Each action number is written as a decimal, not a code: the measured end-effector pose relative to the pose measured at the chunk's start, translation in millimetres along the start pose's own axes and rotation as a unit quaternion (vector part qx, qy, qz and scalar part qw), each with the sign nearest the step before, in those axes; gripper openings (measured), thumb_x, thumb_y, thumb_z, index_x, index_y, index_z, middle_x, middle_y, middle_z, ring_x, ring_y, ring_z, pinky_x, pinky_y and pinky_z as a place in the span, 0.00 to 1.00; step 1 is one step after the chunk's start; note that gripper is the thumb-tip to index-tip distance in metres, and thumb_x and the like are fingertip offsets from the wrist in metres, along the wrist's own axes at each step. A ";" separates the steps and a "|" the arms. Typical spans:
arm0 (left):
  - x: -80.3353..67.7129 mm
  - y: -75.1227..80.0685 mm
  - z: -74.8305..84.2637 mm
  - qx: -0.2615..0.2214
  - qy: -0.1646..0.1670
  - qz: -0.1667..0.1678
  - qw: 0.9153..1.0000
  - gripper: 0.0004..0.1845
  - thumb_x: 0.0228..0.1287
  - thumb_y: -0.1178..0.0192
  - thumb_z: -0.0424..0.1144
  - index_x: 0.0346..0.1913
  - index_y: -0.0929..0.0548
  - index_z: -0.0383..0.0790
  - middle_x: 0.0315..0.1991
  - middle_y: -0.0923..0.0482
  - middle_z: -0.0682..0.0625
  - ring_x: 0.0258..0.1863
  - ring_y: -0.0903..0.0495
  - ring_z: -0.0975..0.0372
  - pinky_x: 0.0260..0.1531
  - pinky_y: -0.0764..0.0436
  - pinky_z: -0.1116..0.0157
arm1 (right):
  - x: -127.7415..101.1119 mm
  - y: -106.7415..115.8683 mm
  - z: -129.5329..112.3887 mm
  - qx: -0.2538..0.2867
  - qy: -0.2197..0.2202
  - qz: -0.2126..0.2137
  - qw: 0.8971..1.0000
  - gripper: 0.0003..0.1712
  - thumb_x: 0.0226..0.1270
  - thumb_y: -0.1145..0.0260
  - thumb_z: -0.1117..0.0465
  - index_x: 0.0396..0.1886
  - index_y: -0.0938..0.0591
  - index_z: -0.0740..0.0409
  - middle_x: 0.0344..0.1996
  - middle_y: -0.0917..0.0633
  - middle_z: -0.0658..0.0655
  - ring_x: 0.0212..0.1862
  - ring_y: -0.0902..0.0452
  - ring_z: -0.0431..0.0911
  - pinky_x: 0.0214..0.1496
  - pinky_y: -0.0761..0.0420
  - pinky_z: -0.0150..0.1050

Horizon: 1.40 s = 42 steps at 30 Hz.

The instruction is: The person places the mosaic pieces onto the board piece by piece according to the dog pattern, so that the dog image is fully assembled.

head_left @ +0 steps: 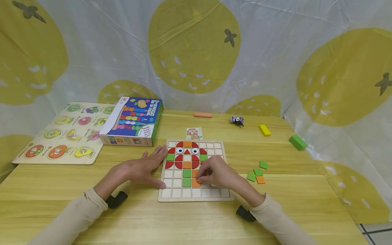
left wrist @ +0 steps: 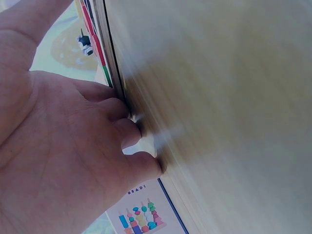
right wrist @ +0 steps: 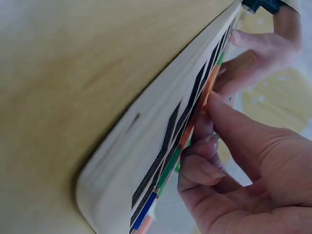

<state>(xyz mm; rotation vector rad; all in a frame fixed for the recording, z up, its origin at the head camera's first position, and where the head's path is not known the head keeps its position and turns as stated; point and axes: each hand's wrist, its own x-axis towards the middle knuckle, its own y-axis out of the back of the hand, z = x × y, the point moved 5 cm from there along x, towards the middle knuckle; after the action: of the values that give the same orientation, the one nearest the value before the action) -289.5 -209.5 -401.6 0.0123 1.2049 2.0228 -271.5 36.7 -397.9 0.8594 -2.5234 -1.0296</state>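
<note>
A wooden grid board (head_left: 196, 198) lies on the table, partly filled with red, green and orange tiles that form an owl face. My left hand (head_left: 147, 166) rests flat on the table with straight fingers against the board's left edge; the left wrist view shows this left hand (left wrist: 73, 146) up close. My right hand (head_left: 214, 173) is curled over the board's lower middle. Its fingertips pinch an orange tile (head_left: 196, 183) set among the cells. In the right wrist view the right hand (right wrist: 234, 161) has its thumb and fingers on the board's (right wrist: 146, 146) coloured face.
Loose green and orange tiles (head_left: 257, 172) lie right of the board. Further back are a green block (head_left: 297, 142), a yellow block (head_left: 264, 130), a small toy (head_left: 237, 120), a pink bar (head_left: 202, 115) and a pattern card (head_left: 194, 133). A beads box (head_left: 133, 120) and fruit puzzle (head_left: 61, 136) sit left.
</note>
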 end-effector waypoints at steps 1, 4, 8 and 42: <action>0.1 0.2 0.4 0.000 0.000 0.000 1.000 0.67 0.66 0.25 0.60 0.88 0.59 0.32 0.89 0.69 0.35 0.87 0.70 0.37 0.81 0.65 0.32 | -0.1 0.0 -0.4 0.000 -0.001 0.000 1.000 0.05 0.63 0.19 0.69 0.30 0.06 0.57 0.27 0.10 0.45 0.30 0.24 0.34 0.32 0.20 0.29; 0.4 0.5 1.2 -0.001 -0.002 -0.001 1.000 0.67 0.66 0.25 0.59 0.87 0.59 0.31 0.89 0.70 0.35 0.87 0.70 0.37 0.81 0.66 0.32 | -0.4 0.3 -2.2 -0.001 -0.007 0.002 1.000 0.05 0.63 0.19 0.70 0.30 0.07 0.58 0.27 0.10 0.46 0.30 0.24 0.35 0.32 0.20 0.29; 0.2 0.3 0.8 -0.001 -0.003 -0.001 1.000 0.67 0.65 0.24 0.59 0.87 0.59 0.31 0.88 0.70 0.34 0.87 0.70 0.37 0.81 0.66 0.32 | -1.7 3.7 -2.9 -0.015 -0.002 -0.002 1.000 0.03 0.65 0.19 0.67 0.32 0.06 0.56 0.28 0.11 0.43 0.31 0.24 0.35 0.33 0.21 0.29; -0.8 -0.3 1.3 -0.004 -0.007 0.000 1.000 0.67 0.65 0.24 0.60 0.87 0.58 0.30 0.88 0.70 0.34 0.87 0.70 0.37 0.81 0.66 0.32 | -129.9 114.9 115.9 0.032 -0.011 0.009 0.999 0.11 0.55 0.15 0.69 0.37 0.08 0.59 0.29 0.15 0.55 0.30 0.24 0.40 0.30 0.20 0.32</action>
<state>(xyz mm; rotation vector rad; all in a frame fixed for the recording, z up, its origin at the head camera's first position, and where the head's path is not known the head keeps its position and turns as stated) -288.2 -208.9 -400.8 0.0233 1.1879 2.0251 -271.3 245.3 -402.8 0.8461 -2.5902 -0.9635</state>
